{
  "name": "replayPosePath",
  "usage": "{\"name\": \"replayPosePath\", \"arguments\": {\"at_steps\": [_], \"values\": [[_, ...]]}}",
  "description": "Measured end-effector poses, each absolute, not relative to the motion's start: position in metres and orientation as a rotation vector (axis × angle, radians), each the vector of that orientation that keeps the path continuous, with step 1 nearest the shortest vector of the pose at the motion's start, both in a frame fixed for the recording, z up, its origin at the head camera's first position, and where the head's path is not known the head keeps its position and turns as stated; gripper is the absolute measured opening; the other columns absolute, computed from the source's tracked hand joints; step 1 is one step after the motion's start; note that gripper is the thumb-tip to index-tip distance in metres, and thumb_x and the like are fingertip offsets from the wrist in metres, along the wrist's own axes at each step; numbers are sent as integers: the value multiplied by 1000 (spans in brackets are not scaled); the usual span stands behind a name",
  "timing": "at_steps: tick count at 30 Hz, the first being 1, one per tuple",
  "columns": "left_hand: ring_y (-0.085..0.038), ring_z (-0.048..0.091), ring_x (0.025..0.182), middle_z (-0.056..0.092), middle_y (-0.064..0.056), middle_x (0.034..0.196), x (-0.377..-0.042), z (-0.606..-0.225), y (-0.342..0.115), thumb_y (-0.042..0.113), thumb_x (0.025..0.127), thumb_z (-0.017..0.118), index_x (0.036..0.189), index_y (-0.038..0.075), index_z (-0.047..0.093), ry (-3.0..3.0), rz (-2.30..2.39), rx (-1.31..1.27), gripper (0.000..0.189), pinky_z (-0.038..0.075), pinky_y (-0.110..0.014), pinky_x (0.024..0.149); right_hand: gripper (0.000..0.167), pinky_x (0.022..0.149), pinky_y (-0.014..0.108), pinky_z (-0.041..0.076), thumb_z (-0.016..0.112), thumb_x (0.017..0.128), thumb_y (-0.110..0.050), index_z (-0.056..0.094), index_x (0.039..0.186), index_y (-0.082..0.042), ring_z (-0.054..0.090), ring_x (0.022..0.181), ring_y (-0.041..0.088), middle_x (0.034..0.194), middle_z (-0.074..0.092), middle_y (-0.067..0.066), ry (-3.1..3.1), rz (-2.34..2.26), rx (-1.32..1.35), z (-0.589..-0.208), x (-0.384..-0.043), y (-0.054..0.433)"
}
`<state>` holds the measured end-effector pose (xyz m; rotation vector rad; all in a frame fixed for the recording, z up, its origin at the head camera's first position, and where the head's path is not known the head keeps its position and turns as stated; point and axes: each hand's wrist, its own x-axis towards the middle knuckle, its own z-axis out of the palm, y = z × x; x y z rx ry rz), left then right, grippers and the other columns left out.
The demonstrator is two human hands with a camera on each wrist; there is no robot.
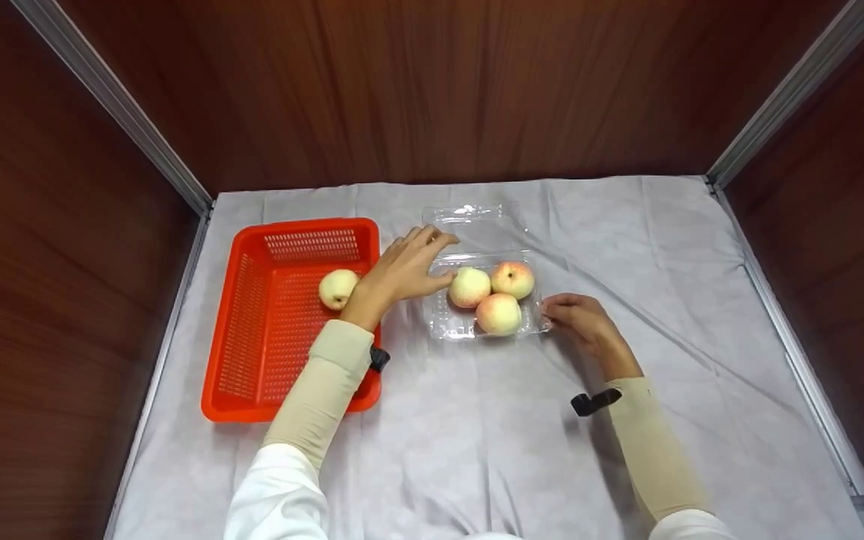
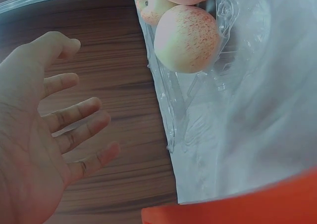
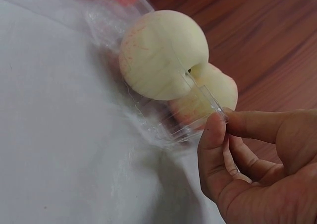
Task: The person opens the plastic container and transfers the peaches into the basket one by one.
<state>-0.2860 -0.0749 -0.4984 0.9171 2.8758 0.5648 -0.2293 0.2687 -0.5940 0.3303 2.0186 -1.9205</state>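
A clear plastic clamshell box (image 1: 447,327) lies on the cloth with its lid (image 1: 469,214) folded back away from me. Three pale yellow, red-blushed peaches (image 1: 499,315) sit in its base. The right hand (image 1: 582,322) pinches the box's right edge between thumb and fingertips; the right wrist view shows that thin rim (image 3: 214,105) in the pinch. With fingers spread and nothing held, the left hand (image 1: 406,268) hovers by the box's left side, its thumb close to the leftmost peach (image 1: 469,287). Another peach (image 1: 338,289) is in the red basket (image 1: 223,337), partly behind the left wrist.
The red plastic basket stands left of the box, under the left forearm. A wrinkled grey-white cloth (image 1: 672,285) covers the table. Dark wood-grain panels (image 1: 432,90) close off the back and both sides, joined by metal rails (image 1: 769,97).
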Motion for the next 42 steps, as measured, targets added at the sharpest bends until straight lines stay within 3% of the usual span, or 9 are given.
{"name": "replayPosePath", "arguments": {"at_steps": [8,19,30,42], "values": [[-33,49,144,55,-7,145,-286,-505,-70,43,100,63,156,24,52,2852,571,900,60,42,-57,120,13,72,16,57,65,99,2,71,109,6,67,74,4,81,71,-6,1953,-1981,344,-595,-230,268],[-30,53,136,55,-8,143,-288,-511,-65,42,98,61,156,23,51,2843,554,925,62,46,-58,114,16,71,17,57,66,99,2,69,113,9,67,73,4,80,70,-5,1923,-1999,327,-591,-229,266],[-27,53,136,57,-7,142,-287,-516,-55,41,98,67,156,24,50,2817,554,954,64,48,-53,112,8,71,17,57,67,98,2,74,100,-2,67,73,4,80,71,-5,1952,-1984,342,-596,-230,269],[-28,54,131,57,-9,140,-290,-520,-46,37,96,69,156,20,51,2791,569,1010,65,50,-48,110,8,70,16,56,65,99,3,70,105,3,65,73,3,80,70,-5,1925,-2012,320,-594,-228,268]]}}
